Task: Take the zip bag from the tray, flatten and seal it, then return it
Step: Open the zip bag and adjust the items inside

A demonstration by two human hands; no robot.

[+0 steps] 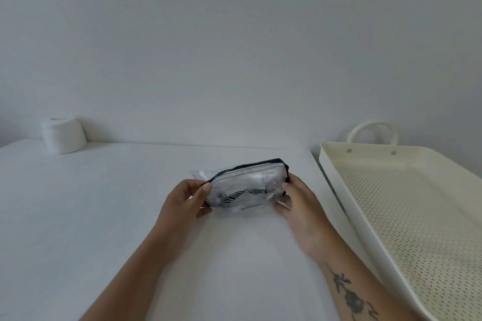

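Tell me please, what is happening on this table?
A person holds a clear zip bag with both hands, the left hand at one end and the right hand at the other, low over the white table. Something striped is inside it. The perforated tray to the right holds nothing visible. A white roll stands far left.

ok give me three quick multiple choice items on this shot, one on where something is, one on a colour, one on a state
1. Where is the tray?
A. right of the hands
B. left of the hands
C. under the bag

2. What colour is the roll at the far left?
A. red
B. white
C. black

3. How is the zip bag held?
A. left hand only
B. lying in the tray
C. between both hands

Key: 1 A, the tray sits at the right edge; 2 B, the roll is white; 3 C, left hand and right hand each grip an end.
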